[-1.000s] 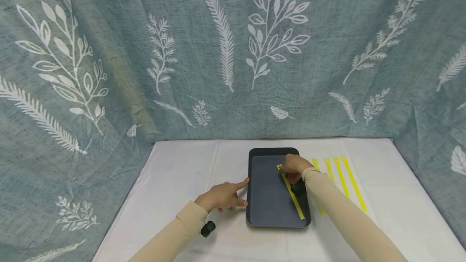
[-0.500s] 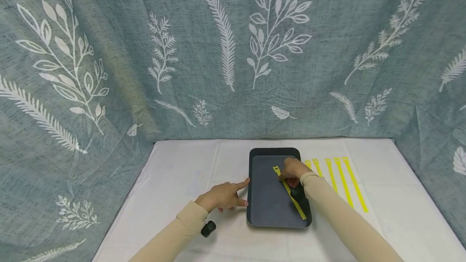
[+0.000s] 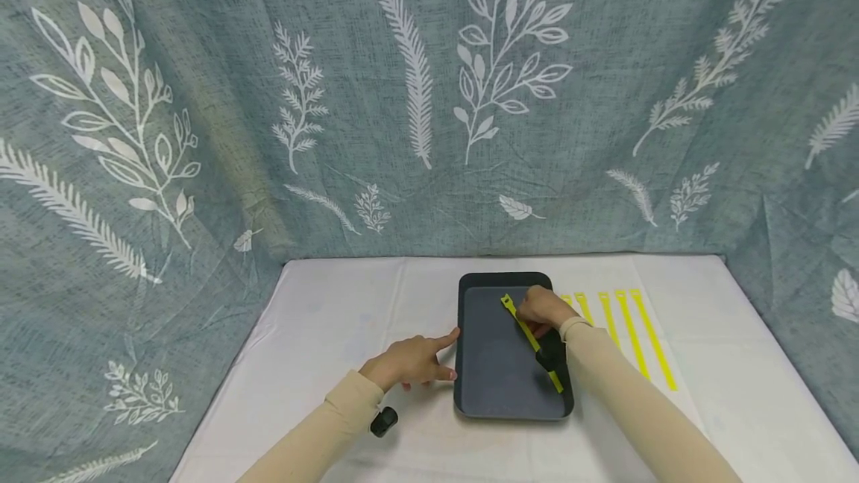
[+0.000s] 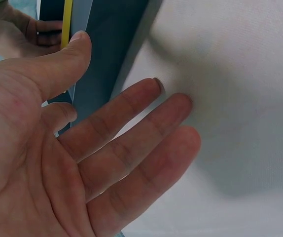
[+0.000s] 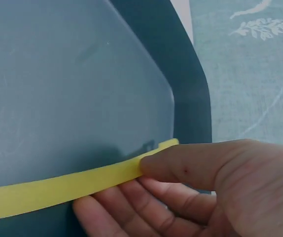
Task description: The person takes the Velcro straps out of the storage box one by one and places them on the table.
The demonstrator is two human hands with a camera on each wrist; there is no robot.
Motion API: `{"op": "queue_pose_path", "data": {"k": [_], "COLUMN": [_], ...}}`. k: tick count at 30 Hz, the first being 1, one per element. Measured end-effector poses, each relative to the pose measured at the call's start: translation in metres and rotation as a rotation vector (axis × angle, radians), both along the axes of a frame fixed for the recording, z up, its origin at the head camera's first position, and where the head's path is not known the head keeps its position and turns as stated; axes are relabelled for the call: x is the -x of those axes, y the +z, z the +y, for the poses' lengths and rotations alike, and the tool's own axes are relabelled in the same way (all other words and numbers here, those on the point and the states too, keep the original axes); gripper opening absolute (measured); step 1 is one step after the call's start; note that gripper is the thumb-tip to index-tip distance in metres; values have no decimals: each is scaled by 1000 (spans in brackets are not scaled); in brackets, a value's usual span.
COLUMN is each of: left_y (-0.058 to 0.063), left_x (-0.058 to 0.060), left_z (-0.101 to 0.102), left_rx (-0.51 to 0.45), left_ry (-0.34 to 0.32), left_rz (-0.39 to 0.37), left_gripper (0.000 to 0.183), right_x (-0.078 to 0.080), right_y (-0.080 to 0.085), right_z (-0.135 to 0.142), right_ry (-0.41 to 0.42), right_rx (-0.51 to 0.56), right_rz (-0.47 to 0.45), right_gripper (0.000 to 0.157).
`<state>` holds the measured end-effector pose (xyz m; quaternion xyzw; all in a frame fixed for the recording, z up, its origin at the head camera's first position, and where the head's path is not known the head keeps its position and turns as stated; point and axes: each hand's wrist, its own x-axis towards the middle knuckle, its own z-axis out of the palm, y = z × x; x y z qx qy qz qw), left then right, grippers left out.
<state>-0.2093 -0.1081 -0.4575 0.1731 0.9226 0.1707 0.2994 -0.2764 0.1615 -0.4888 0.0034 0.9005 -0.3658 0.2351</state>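
In the head view a dark grey tray (image 3: 490, 371) lies lengthwise on the white-covered table. Over its right half my right hand (image 3: 540, 307) pinches a yellow hook-and-loop cable tie (image 3: 523, 327) near its slotted head. The right wrist view has the thumb on top of the cable tie (image 5: 57, 191) and the fingers curled beneath, close to a corner of the tray (image 5: 191, 98). At the tray's left side my left hand (image 3: 411, 361) rests its index fingertip and thumb against the rim. Its other fingers are loosely extended in the left wrist view, beside the tray's outer wall (image 4: 116, 42).
Several more yellow cable ties (image 3: 631, 330) lie side by side on the white cloth (image 3: 335, 319) right of the tray, partly covered by the right forearm (image 3: 624, 386). A blue-green curtain (image 3: 416, 192) with white leaf prints hangs behind the table.
The slotted head of the cable tie has shifted left and then toward the back of the tray, with my right hand gripping it. My left hand stays at the rim.
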Motion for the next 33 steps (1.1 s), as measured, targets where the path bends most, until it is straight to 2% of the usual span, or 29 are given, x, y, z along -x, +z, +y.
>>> {"op": "queue_pose_path", "data": {"k": [4,7,13,20,25,33], "left_y": [0,0,0,-1,-1,-1], "left_x": [0,-1,0,1,1,1], "left_z": [0,0,0,0,0,0], "left_rx": [3,7,1,-6,-2,-7], "left_ry": [-2,-4,-7,1,4,-1], "left_rz": [6,11,8,3,9,12], "left_gripper": [77,77,77,77,76,77], "right_x": [-1,-1,1,5,6,6], "right_y": [-1,-1,-2,2,9,17], "right_z": [0,1,9,12,11,16], "right_ry": [-57,-117,-178,-230,-272,-299], "right_rx": [89,208,443,620,688,666], "right_rz": [-14,-43,-90,-80,-49,-20], "right_gripper": [21,20,39,43,41,43]}}
